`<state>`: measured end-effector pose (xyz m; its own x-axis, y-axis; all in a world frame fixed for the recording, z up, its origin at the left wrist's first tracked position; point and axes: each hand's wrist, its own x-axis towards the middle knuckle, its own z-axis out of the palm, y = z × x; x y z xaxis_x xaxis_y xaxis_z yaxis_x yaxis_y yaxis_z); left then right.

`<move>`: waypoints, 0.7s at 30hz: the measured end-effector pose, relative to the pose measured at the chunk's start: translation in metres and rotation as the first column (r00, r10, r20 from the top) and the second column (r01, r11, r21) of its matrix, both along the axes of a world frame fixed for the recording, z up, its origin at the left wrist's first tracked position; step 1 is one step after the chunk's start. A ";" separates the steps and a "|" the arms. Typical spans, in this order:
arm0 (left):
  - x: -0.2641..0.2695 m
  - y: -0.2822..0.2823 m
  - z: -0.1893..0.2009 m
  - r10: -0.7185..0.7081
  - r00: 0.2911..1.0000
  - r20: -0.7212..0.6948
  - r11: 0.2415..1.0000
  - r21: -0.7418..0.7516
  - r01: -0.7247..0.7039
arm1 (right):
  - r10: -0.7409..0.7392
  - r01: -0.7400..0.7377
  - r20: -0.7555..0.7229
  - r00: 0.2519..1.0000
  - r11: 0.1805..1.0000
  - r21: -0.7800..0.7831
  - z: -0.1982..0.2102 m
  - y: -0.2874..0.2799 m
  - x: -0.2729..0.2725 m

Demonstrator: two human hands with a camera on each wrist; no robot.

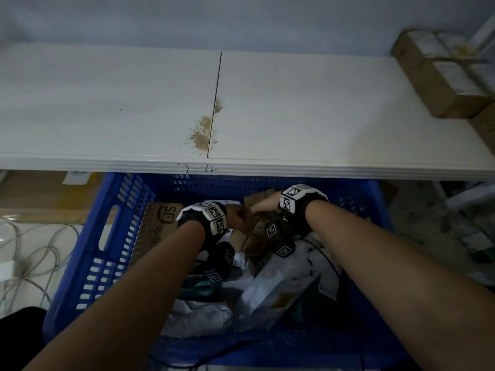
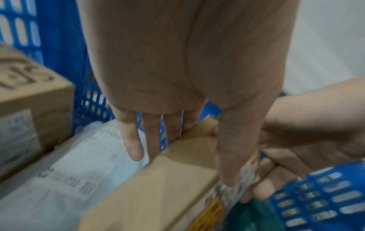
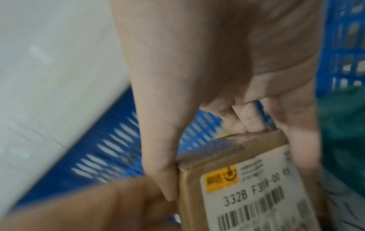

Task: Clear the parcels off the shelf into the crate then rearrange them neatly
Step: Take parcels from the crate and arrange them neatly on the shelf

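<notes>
1. While I look down from the head view, the blue crate sits under the white shelf, and a brown SF-marked box stands against its left wall.
2. Next to that box, white mailer bags lie flat in the crate.
3. My left hand lies on a brown labelled parcel, fingers straight and thumb stretched along its edge, so I read it as flat and pressing, not clenched.
4. My right hand grips the same parcel, thumb on one side and fingers curled over the far edge.
5. Far right on the shelf, taped cardboard boxes are stacked.
</notes>
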<state>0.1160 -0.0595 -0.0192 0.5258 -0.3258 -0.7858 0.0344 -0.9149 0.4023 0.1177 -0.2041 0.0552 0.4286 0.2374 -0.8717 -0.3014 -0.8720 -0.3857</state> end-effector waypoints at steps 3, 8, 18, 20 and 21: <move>-0.008 0.000 0.025 0.083 0.996 0.018 0.995 -0.065 -0.082 | -0.014 0.015 -0.035 0.999 0.999 0.029 0.027 -0.002 -0.004; -0.023 0.001 0.067 0.100 0.982 0.158 0.995 -0.018 -0.098 | -0.055 0.054 0.111 0.992 0.999 0.005 0.076 -0.020 -0.027; -0.054 -0.010 0.144 0.326 0.945 -0.005 0.817 -0.502 -0.285 | -0.145 0.136 0.008 0.989 0.944 0.301 0.123 -0.061 -0.034; -0.052 -0.018 0.162 0.382 0.922 -0.065 0.741 -0.575 -0.347 | -0.231 0.197 0.048 0.972 0.906 0.374 0.137 -0.079 -0.039; -0.049 -0.023 0.170 0.407 0.909 -0.092 0.711 -0.593 -0.378 | -0.268 0.215 0.080 0.960 0.889 0.404 0.142 -0.087 -0.040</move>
<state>0.0674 -0.0828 0.1504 0.7393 -0.4689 -0.4834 0.3062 -0.4052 0.8614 0.0773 -0.2908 0.1971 0.6188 0.4195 -0.6642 -0.4074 -0.5515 -0.7279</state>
